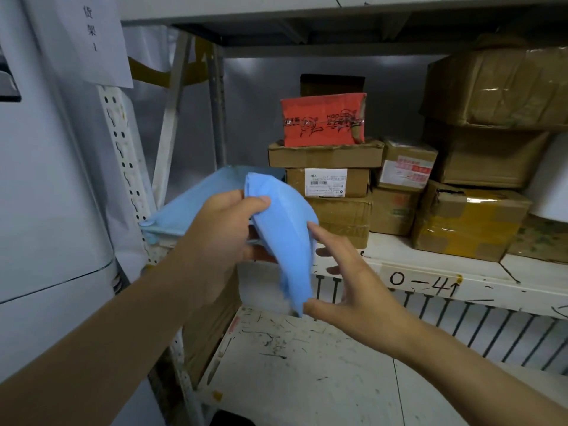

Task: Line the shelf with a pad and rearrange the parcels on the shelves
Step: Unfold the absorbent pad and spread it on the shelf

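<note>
A white paper sheet (83, 38) with printed characters hangs at upper left. Below it stands a white appliance (46, 195) with a curved seam. A handwritten taped label (421, 282) reads 0–4 beside an arrow.

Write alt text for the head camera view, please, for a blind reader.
A left hand grips a folded blue pad while the right hand touches its lower end with spread fingers. The pad's far end lies on a white shelf, left of stacked cardboard parcels topped by a red parcel.
</note>
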Demonstrator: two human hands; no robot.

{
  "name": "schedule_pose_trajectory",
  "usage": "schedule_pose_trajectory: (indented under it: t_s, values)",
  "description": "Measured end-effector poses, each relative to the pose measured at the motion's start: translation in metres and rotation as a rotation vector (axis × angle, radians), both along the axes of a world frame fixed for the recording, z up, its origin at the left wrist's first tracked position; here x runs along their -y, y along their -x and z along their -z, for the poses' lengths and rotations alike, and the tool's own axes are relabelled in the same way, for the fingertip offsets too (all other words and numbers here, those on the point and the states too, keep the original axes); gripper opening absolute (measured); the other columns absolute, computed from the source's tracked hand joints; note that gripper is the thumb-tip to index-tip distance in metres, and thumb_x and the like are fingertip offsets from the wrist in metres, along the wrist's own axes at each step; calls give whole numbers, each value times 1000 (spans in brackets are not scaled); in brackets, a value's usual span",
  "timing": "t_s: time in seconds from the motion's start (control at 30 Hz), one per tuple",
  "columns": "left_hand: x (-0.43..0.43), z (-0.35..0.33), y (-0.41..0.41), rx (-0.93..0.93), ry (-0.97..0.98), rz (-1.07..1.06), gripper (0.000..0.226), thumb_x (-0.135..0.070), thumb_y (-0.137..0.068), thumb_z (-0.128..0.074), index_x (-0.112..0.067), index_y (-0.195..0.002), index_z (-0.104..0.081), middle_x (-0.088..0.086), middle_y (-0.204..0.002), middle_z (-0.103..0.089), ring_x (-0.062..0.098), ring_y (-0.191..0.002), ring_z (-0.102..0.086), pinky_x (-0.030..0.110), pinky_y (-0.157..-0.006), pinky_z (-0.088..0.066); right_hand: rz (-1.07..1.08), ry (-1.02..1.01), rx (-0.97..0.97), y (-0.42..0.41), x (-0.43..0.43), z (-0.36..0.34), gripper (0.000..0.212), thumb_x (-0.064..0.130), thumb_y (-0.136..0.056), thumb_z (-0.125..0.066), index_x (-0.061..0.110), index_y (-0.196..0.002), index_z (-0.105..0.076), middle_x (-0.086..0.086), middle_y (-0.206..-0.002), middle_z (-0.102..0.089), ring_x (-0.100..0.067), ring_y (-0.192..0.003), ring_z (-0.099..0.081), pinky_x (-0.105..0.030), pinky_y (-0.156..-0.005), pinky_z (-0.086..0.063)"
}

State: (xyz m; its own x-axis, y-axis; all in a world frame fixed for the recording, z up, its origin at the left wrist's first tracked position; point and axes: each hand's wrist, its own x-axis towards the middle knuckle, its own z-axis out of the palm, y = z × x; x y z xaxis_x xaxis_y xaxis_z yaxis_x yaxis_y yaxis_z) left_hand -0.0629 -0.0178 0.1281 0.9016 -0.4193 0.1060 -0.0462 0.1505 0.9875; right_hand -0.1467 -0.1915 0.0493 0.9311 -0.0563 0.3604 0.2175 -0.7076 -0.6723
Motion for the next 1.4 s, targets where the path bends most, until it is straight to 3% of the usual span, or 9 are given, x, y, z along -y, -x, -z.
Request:
schedule_pose_trajectory:
  t_s: [0.13,0.2,0.37,0.57,0.7,0.9,1.1,1.23,1.4]
  values:
    - [26,6,15,-193,94,106,26,-16,-99,-54,3,-116,-60,25,-114,-70,36,-94,-73,44,-68,-64,93,-247,46,13,9,-4,32,13,-90,-69,28,-118,-67,12,-106,-73,-1,-100,-66,-17,-79,-54]
    - [40,14,22,-146,21,190,35,-33,-90,-65,-3,-107,-65,15,-111,-75,30,-97,-74,46,-82,-61,167,-510,17,23,17,-7,10,11,-95,-66,14,-100,-74,2,-92,-79,-9,-86,-73,-21,-73,-59]
    - [70,37,45,89,-299,346,65,-50,-59,-88,-26,-115,-65,-3,-108,-76,12,-100,-73,34,-92,-56,320,-817,14,52,42,-8,17,24,-92,-68,10,-92,-76,-7,-88,-80,-22,-80,-77,-32,-71,-63]
    - [108,51,59,122,-276,361,17,-20,-86,-76,-13,-101,-72,-2,-93,-78,10,-85,-74,16,-69,-56,386,-870,-12,89,70,-10,31,30,-103,-51,10,-96,-75,-1,-94,-80,-14,-87,-76,-27,-77,-59]
    - [117,59,48,6,-191,352,13,-18,-94,-65,-7,-98,-71,6,-99,-78,22,-94,-73,36,-86,-57,513,-878,6,114,88,-9,32,30,-103,-51,9,-95,-74,-4,-92,-79,-14,-79,-74,-25,-68,-56]
    - [100,76,22,-134,-235,224,14,-13,-99,-58,-5,-105,-67,13,-104,-77,31,-97,-72,44,-84,-57,723,-934,-66,152,120,-11,36,43,-101,-55,12,-101,-74,-10,-95,-79,-33,-85,-76,-41,-76,-59]
    - [95,76,17,-69,-252,191,17,-12,-101,-54,-13,-109,-68,10,-102,-77,29,-94,-72,43,-84,-56,694,-920,-114,161,142,5,29,26,-103,-54,5,-105,-74,-8,-102,-79,-27,-93,-75,-41,-84,-56]
    - [97,63,11,35,-257,228,10,-12,-98,-57,-10,-104,-66,8,-97,-78,18,-80,-73,30,-69,-56,720,-725,-216,162,154,21,23,-2,-98,-54,2,-102,-75,-14,-104,-78,-26,-92,-71,-46,-93,-55]
    - [97,46,8,266,-304,289,10,-14,-97,-60,-17,-88,-63,6,-85,-78,22,-77,-69,36,-76,-52,774,-620,-229,159,155,25,48,-5,-99,-49,20,-139,-58,-4,-127,-68,-25,-115,-62,-51,-110,-43]
